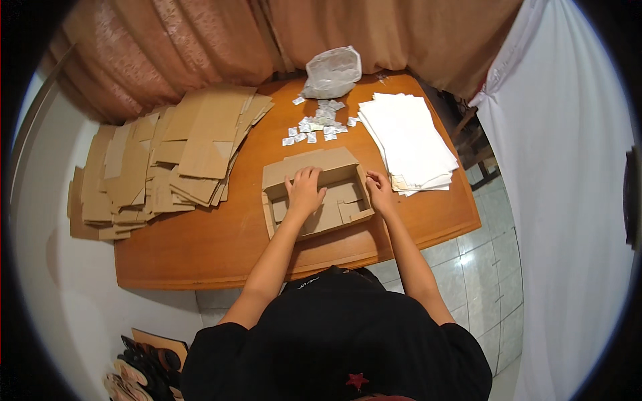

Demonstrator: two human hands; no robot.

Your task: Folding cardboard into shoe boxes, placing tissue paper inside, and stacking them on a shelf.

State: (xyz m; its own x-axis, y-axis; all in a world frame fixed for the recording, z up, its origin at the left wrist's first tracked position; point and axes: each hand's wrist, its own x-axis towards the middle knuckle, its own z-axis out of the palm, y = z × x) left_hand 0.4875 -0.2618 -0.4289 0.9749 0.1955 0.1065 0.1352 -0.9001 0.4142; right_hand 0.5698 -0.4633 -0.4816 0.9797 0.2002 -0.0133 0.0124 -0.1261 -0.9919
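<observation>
An open, shallow cardboard box (324,217) sits on the wooden table in front of me, its lid flap (287,170) raised along the far side. My left hand (306,190) reaches over the box's inside, with its fingers bent onto the far wall at the foot of the flap and the thumb apart. At the right end of the box, the curled fingers of my right hand (380,192) grip the side wall near its far corner. Interlocking tabs show on the box's floor. My left hand and wrist hide part of the interior.
Flattened cardboard boxes (207,144) are piled on the left of the table (194,247). White paper sheets (408,140) lie stacked on the right. Beyond the box are several small white packets (324,120) and a clear plastic bag (334,72). Shoes (144,364) stand at lower left.
</observation>
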